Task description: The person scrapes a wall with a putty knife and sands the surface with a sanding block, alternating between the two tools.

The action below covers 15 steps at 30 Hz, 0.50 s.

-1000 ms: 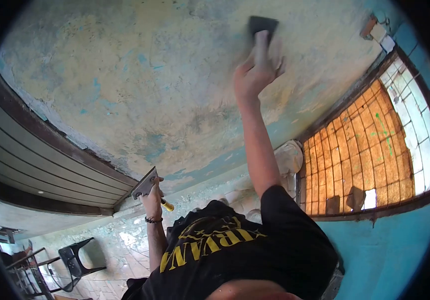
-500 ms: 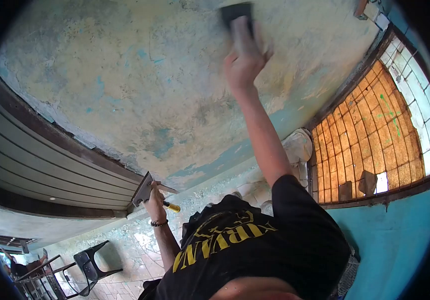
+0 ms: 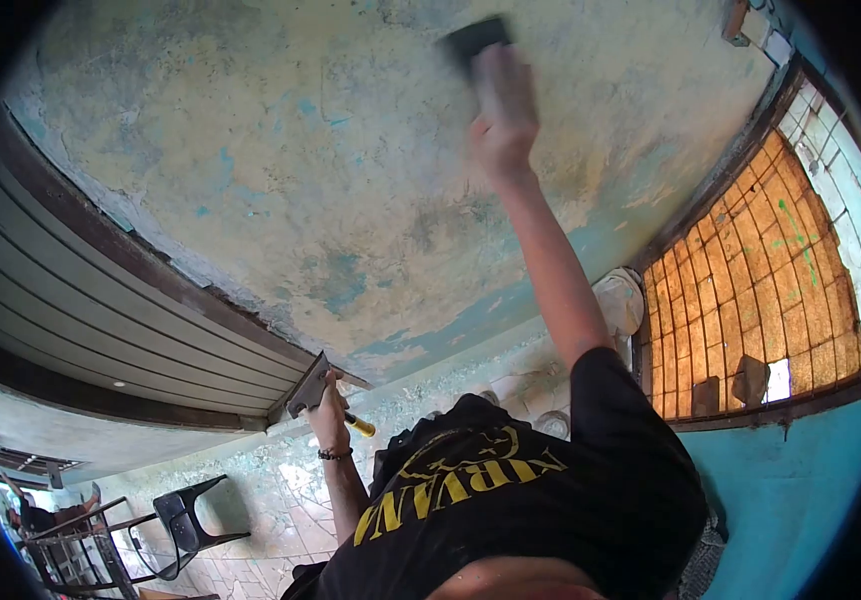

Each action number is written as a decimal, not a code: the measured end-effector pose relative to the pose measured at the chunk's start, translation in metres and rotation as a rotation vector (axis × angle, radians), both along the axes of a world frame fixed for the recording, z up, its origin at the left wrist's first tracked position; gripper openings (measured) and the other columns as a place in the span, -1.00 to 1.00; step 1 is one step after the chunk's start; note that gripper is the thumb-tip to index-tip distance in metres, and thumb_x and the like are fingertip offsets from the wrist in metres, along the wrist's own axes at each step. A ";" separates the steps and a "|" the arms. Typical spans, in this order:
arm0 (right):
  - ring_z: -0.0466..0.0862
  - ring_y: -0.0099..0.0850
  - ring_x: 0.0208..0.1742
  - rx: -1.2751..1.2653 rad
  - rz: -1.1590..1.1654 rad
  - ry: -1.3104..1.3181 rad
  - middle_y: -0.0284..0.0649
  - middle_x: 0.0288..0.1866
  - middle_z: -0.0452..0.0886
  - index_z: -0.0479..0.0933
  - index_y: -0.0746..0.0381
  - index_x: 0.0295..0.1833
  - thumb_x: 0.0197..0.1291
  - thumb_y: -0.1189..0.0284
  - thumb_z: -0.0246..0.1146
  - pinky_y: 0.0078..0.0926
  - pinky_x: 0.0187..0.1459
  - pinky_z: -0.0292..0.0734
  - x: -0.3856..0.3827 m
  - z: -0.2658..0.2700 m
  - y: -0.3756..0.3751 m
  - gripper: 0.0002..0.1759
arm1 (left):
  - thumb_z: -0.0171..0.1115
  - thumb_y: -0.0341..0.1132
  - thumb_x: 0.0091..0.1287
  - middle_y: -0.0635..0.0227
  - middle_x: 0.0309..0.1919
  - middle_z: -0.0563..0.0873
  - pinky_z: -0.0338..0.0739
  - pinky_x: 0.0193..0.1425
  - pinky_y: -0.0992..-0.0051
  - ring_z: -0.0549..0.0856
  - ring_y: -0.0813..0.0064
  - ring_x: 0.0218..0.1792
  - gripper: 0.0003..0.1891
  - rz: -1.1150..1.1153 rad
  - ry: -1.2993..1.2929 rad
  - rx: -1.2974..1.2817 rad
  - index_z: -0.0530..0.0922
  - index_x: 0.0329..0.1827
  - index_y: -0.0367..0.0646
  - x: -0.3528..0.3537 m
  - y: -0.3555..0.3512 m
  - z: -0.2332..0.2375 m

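My right hand (image 3: 505, 120) is raised on an outstretched arm, closed around a dark flat scraper blade (image 3: 476, 42) that overlaps the patchy wall (image 3: 280, 170) in this view. Motion blurs the blade and the fingers. Lower down, my left hand (image 3: 328, 418) wears a dark beaded bracelet and grips a wide grey putty knife (image 3: 310, 388). A yellow-and-black tool handle (image 3: 359, 425) sticks out on the other side of that same hand. Worn yellowish and blue-green paint covers the wall.
A slatted panel in a dark frame (image 3: 140, 262) borders the wall at left. On the right is a barred window with an orange covering (image 3: 740, 290). A pale sack (image 3: 620, 300) stands in the corner. A black chair (image 3: 190, 520) and a person (image 3: 40, 518) are at lower left.
My right hand has shifted slightly down and right, and its blade has tilted. The whole view has moved a little; my left hand keeps its hold.
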State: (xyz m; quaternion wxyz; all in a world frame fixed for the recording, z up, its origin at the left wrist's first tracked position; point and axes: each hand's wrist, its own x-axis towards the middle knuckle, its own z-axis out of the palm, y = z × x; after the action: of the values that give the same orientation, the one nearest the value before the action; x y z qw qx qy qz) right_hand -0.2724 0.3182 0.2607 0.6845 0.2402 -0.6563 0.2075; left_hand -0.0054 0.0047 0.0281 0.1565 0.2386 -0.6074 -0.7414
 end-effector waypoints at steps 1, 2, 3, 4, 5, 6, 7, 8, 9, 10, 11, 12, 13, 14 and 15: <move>0.48 0.13 0.54 -0.170 -0.022 0.023 0.10 0.38 0.64 0.59 0.41 0.35 0.17 0.72 0.03 0.05 0.57 0.31 -0.011 0.006 0.007 -0.40 | 0.40 -0.19 0.49 0.70 -0.68 0.33 0.03 -0.59 0.61 0.24 0.78 -0.72 -0.79 -0.011 -0.003 -0.012 0.67 -0.26 -0.12 0.000 0.000 -0.001; 0.49 0.12 0.53 -0.337 -0.040 0.046 0.07 0.38 0.64 0.60 0.39 0.35 0.17 0.72 0.03 0.05 0.57 0.32 -0.017 0.009 0.011 -0.40 | 0.40 -0.19 0.49 0.70 -0.68 0.33 0.03 -0.59 0.61 0.24 0.78 -0.72 -0.78 -0.017 -0.005 -0.021 0.68 -0.25 -0.13 -0.001 0.001 -0.001; 0.52 0.10 0.51 -0.299 -0.097 0.083 0.02 0.37 0.66 0.61 0.35 0.35 0.18 0.73 0.03 0.06 0.55 0.35 -0.016 0.007 0.001 -0.39 | 0.40 -0.18 0.49 0.70 -0.68 0.33 0.02 -0.59 0.61 0.24 0.78 -0.72 -0.78 -0.026 -0.012 -0.021 0.68 -0.24 -0.13 -0.002 0.004 0.000; 0.50 0.09 0.52 -0.138 -0.042 0.047 0.01 0.39 0.64 0.60 0.33 0.36 0.15 0.74 0.04 0.08 0.55 0.34 -0.011 0.006 -0.005 -0.37 | 0.40 -0.18 0.49 0.70 -0.68 0.32 0.02 -0.59 0.61 0.24 0.78 -0.71 -0.78 -0.037 -0.018 -0.024 0.68 -0.23 -0.13 -0.004 0.005 0.002; 0.48 0.09 0.54 0.024 0.010 0.008 0.01 0.40 0.63 0.60 0.31 0.38 0.13 0.74 0.04 0.10 0.56 0.32 -0.004 0.003 -0.006 -0.35 | 0.39 -0.18 0.50 0.70 -0.68 0.32 0.02 -0.58 0.61 0.24 0.78 -0.71 -0.78 -0.052 -0.027 -0.025 0.69 -0.23 -0.13 -0.006 0.007 0.004; 0.46 0.09 0.55 0.186 0.060 -0.033 0.00 0.42 0.62 0.59 0.30 0.39 0.11 0.75 0.04 0.13 0.57 0.30 0.000 0.001 -0.004 -0.32 | 0.39 -0.18 0.50 0.66 -0.65 0.39 0.09 -0.55 0.59 0.30 0.76 -0.67 -0.78 -0.085 -0.050 -0.029 0.71 -0.22 -0.16 -0.008 0.008 0.005; 0.44 0.08 0.57 0.134 0.109 0.031 0.01 0.43 0.60 0.58 0.28 0.40 0.05 0.75 0.05 0.10 0.58 0.28 -0.009 0.005 0.008 -0.28 | 0.39 -0.19 0.50 0.62 -0.61 0.46 0.15 -0.51 0.56 0.35 0.73 -0.63 -0.77 -0.119 -0.073 -0.032 0.73 -0.21 -0.18 -0.011 0.008 0.006; 0.46 0.06 0.56 -0.001 0.072 0.041 -0.02 0.43 0.61 0.60 0.26 0.39 0.02 0.74 0.07 0.09 0.57 0.30 -0.013 0.006 0.010 -0.27 | 0.38 -0.19 0.50 0.58 -0.57 0.53 0.22 -0.47 0.54 0.41 0.70 -0.58 -0.76 -0.152 -0.095 -0.037 0.75 -0.21 -0.21 -0.014 0.009 0.006; 0.48 0.03 0.55 -0.136 0.037 0.053 -0.05 0.43 0.61 0.61 0.24 0.38 0.00 0.73 0.09 0.07 0.57 0.32 -0.014 0.011 0.008 -0.27 | 0.37 -0.20 0.49 0.57 -0.56 0.56 0.26 -0.46 0.55 0.43 0.70 -0.57 -0.76 -0.194 -0.065 -0.058 0.77 -0.18 -0.22 -0.019 0.011 0.004; 0.50 0.01 0.54 -0.272 0.003 0.066 -0.08 0.43 0.62 0.63 0.23 0.37 -0.02 0.72 0.11 0.06 0.56 0.34 -0.014 0.017 0.001 -0.26 | 0.37 -0.21 0.48 0.56 -0.56 0.57 0.28 -0.46 0.55 0.44 0.70 -0.57 -0.78 -0.204 -0.049 -0.083 0.78 -0.17 -0.22 -0.023 0.018 0.006; 0.52 0.02 0.52 -0.225 0.115 0.022 -0.08 0.41 0.64 0.65 0.26 0.34 -0.03 0.72 0.11 0.09 0.55 0.34 -0.003 0.011 -0.014 -0.29 | 0.37 -0.22 0.48 0.56 -0.55 0.58 0.29 -0.46 0.56 0.45 0.69 -0.56 -0.78 -0.217 -0.033 -0.116 0.78 -0.17 -0.21 -0.026 0.025 0.010; 0.51 0.03 0.52 -0.110 0.089 0.007 -0.05 0.41 0.64 0.64 0.29 0.33 -0.02 0.72 0.11 0.10 0.55 0.33 0.000 0.007 -0.011 -0.30 | 0.37 -0.23 0.47 0.55 -0.55 0.59 0.30 -0.46 0.56 0.46 0.69 -0.56 -0.79 -0.233 -0.021 -0.156 0.79 -0.16 -0.21 -0.028 0.028 0.015; 0.50 0.05 0.53 -0.001 0.061 -0.012 -0.03 0.41 0.63 0.64 0.31 0.33 -0.01 0.72 0.11 0.11 0.56 0.31 0.004 -0.002 -0.004 -0.31 | 0.38 -0.26 0.46 0.54 -0.56 0.60 0.32 -0.46 0.57 0.48 0.69 -0.57 -0.82 -0.263 -0.022 -0.168 0.79 -0.13 -0.20 -0.029 0.029 0.017; 0.48 0.06 0.54 0.110 0.036 -0.027 0.00 0.41 0.62 0.64 0.33 0.32 -0.01 0.73 0.10 0.13 0.56 0.30 0.006 -0.009 0.004 -0.32 | 0.38 -0.25 0.46 0.54 -0.58 0.58 0.30 -0.48 0.56 0.47 0.70 -0.58 -0.81 -0.264 0.005 -0.130 0.80 -0.14 -0.19 -0.029 0.034 0.021; 0.48 0.04 0.54 -0.019 -0.018 -0.008 -0.01 0.41 0.63 0.64 0.34 0.32 0.01 0.70 0.14 0.14 0.56 0.30 -0.002 -0.004 0.017 -0.35 | 0.36 -0.26 0.49 0.59 -0.60 0.49 0.24 -0.49 0.57 0.41 0.72 -0.60 -0.81 -0.258 -0.007 -0.114 0.76 -0.16 -0.21 -0.028 0.039 0.028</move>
State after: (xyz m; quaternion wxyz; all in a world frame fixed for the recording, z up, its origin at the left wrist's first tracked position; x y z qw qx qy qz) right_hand -0.2742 0.3350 0.2570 0.6859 0.2272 -0.6591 0.2085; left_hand -0.0339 0.0438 0.0562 0.0709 0.1516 -0.6745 -0.7190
